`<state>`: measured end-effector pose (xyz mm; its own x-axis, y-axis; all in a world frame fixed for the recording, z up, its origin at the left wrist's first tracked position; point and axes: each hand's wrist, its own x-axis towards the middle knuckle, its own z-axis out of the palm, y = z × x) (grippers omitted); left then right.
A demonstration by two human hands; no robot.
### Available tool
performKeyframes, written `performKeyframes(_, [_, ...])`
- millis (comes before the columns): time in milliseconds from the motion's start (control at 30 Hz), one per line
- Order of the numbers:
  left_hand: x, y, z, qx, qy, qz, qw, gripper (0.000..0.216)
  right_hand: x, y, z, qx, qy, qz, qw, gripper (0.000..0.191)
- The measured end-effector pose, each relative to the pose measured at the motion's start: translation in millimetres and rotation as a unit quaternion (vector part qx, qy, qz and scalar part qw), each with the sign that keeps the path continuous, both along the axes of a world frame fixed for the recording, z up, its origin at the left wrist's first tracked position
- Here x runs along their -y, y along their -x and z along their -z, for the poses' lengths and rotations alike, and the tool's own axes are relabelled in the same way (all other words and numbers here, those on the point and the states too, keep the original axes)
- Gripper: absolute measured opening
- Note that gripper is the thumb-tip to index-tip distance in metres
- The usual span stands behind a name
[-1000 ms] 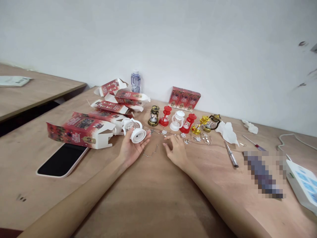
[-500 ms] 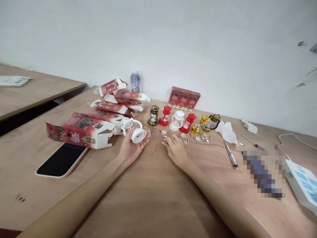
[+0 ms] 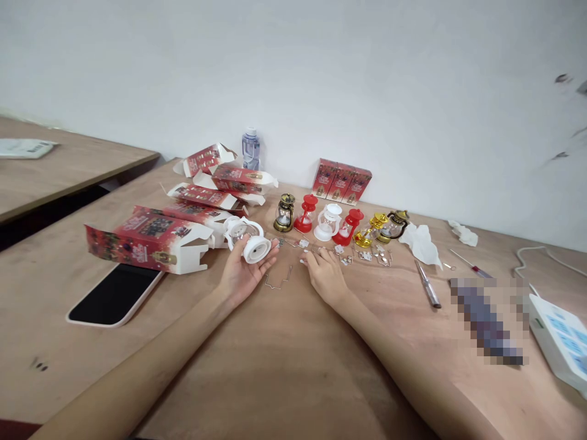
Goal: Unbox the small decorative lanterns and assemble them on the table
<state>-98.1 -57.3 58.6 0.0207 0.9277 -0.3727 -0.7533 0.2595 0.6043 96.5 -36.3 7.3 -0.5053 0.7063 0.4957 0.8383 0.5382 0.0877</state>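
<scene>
My left hand (image 3: 241,275) holds a small white lantern (image 3: 257,249) from below, tipped so its round base faces me. My right hand (image 3: 326,275) rests low over the table, fingers curled down and drawn together at a tiny pale piece; whether they grip it is hard to make out. Around its fingertips lie small metal plates (image 3: 339,249) and coin-like discs with bent wires. A bent wire handle (image 3: 277,286) lies between my hands. Behind stands a row of lanterns, among them a bronze one (image 3: 285,214), a red one (image 3: 304,215), a white one (image 3: 327,223) and a gold one (image 3: 370,231).
Opened red boxes (image 3: 151,235) lie at left, beside a phone (image 3: 114,296). A bottle (image 3: 251,148) and upright red boxes (image 3: 342,181) stand by the wall. On the right are crumpled paper (image 3: 420,244), screwdrivers (image 3: 428,286) and a power strip (image 3: 559,336).
The fingers of my right hand have shifted very slightly over the small parts. My left hand and the white lantern stay in place.
</scene>
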Motion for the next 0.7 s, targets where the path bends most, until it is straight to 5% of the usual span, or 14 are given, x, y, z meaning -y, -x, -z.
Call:
performKeyframes(433, [-13.1, 16.6, 4.8, -0.027, -0.043, -0.034, 0.998, 0.024, -2.0, 3.5, 3.6, -0.116, 0.03, -0.025, 0.992, 0.023])
performKeyframes(700, [-30.1, 11.8, 12.2, -0.029, -0.058, -0.037, 0.997, 0.028, 10.2, 21.9, -1.7, -0.173, 0.018, -0.151, 0.973, 0.014])
